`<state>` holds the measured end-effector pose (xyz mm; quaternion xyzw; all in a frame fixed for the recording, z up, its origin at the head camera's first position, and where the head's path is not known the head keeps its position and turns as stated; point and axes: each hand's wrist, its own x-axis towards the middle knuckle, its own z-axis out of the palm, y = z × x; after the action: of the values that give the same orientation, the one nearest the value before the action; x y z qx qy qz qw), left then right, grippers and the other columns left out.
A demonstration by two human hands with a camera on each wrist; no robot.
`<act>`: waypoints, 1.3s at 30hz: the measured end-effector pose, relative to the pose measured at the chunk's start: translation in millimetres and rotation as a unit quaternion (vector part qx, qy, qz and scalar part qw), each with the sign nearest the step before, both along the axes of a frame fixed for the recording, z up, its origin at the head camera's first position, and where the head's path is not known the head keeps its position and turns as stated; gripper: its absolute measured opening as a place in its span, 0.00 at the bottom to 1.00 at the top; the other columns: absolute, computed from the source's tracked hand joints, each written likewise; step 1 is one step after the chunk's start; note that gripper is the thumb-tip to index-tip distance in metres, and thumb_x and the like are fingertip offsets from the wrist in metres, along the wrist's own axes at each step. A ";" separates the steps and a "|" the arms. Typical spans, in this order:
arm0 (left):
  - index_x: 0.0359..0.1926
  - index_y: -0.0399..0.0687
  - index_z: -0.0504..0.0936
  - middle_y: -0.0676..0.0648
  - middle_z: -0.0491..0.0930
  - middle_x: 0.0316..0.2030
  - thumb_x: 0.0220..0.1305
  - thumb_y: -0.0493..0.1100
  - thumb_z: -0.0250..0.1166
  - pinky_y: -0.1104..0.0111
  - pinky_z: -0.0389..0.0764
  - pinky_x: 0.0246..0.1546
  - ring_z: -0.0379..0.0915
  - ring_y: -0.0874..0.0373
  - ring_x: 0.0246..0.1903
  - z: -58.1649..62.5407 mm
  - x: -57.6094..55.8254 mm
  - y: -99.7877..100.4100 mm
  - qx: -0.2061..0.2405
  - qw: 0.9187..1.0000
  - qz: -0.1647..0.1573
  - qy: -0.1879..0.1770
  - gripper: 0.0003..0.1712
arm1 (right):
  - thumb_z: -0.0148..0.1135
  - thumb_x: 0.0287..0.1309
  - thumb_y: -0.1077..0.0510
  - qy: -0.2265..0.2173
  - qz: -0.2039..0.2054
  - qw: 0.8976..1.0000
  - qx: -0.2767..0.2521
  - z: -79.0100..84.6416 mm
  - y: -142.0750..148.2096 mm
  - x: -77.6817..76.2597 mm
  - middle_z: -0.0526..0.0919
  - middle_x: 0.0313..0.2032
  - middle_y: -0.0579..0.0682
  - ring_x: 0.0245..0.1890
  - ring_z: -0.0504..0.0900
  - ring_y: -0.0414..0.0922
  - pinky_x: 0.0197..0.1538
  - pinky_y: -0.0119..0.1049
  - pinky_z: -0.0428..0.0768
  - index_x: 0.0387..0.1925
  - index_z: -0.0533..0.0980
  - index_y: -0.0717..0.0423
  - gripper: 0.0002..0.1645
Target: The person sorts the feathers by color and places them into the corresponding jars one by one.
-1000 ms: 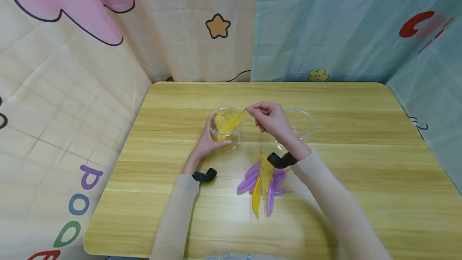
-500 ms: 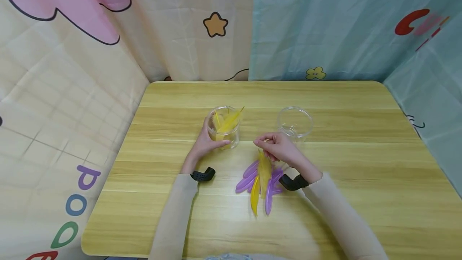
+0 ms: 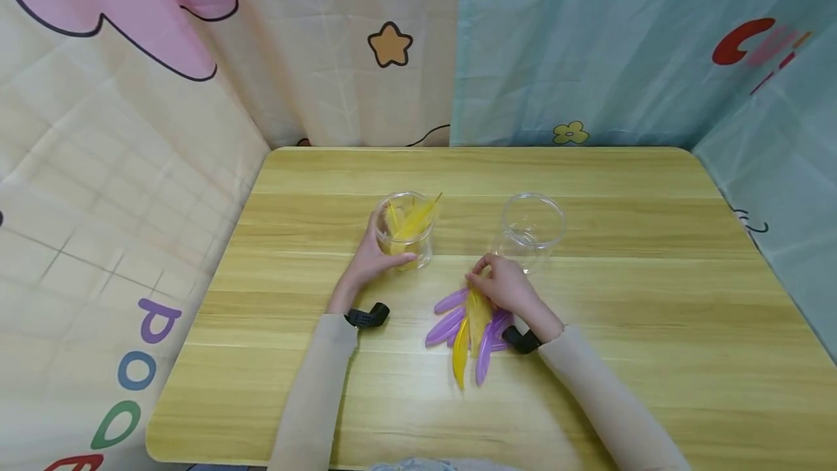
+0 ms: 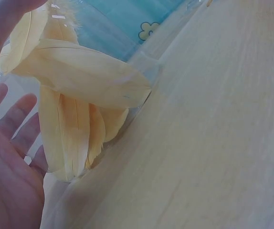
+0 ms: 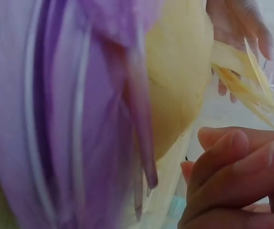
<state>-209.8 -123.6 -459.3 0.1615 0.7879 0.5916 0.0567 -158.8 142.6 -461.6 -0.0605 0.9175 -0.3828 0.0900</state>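
My left hand (image 3: 371, 256) grips a clear plastic jar (image 3: 423, 251) standing on the table, thumb along its front and fingers round its side. Pale yellow feathers (image 4: 82, 74) stand in this jar, one with its quill above the rim. My right hand (image 3: 506, 286) is over a small pile at the middle of the table, fingers curled and fingertips right at the top of a broad yellow feather (image 3: 479, 315). I cannot tell if it pinches that feather. Around it lie several purple feathers (image 3: 445, 327) and a narrow darker yellow feather (image 3: 461, 355).
A second clear jar (image 3: 561, 227) stands on the table to the right, just beyond my right hand. The wood-grain table (image 3: 654, 296) reaches to printed curtains (image 3: 575, 42) at the back and sides. Each wrist wears a black camera (image 3: 369, 315).
My right hand has come away from the left jar, leaving a yellow feather leaning in it, and moved down to the pile. A purple feather there has shifted slightly. The left hand keeps its hold.
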 end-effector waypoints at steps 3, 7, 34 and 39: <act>0.74 0.51 0.40 0.35 0.45 0.71 0.47 0.37 0.75 0.48 0.46 0.65 0.42 0.41 0.69 -0.2 0.2 0.2 0.002 1.000 0.000 -0.001 0.63 | 0.63 0.58 0.53 0.030 -0.014 0.999 0.029 0.9 -0.7 0.6 0.69 0.13 0.46 0.11 0.66 0.40 0.15 0.32 0.66 0.37 0.74 0.62 0.15; 0.74 0.52 0.40 0.36 0.44 0.71 0.48 0.37 0.75 0.48 0.46 0.65 0.41 0.42 0.69 -0.7 0.0 0.0 0.001 1.000 0.000 -0.005 0.63 | 0.64 0.57 0.51 0.029 -0.010 0.998 0.053 0.1 -0.6 -0.7 0.72 0.16 0.47 0.15 0.69 0.41 0.18 0.33 0.69 0.34 0.75 0.63 0.17; 0.74 0.53 0.40 0.37 0.44 0.71 0.47 0.38 0.75 0.49 0.47 0.65 0.42 0.43 0.69 -2.0 -1.7 -0.2 0.001 1.000 -0.001 -0.005 0.63 | 0.60 0.61 0.53 -0.144 0.002 0.954 -0.263 36.1 3.6 -11.9 0.59 0.09 0.42 0.08 0.55 0.36 0.12 0.27 0.54 0.26 0.74 0.58 0.13; 0.74 0.51 0.41 0.36 0.44 0.71 0.47 0.37 0.75 0.48 0.47 0.65 0.42 0.42 0.69 -2.2 -1.4 0.1 -0.001 1.000 0.002 0.001 0.63 | 0.60 0.62 0.55 -0.104 -0.017 0.931 -0.350 71.2 -5.6 -17.8 0.58 0.09 0.43 0.07 0.53 0.36 0.11 0.27 0.53 0.27 0.73 0.58 0.11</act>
<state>-211.2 -123.5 -461.5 0.1606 0.7886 0.5911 0.0549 -176.6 137.0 -390.5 -0.0325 0.7113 -0.6855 0.1518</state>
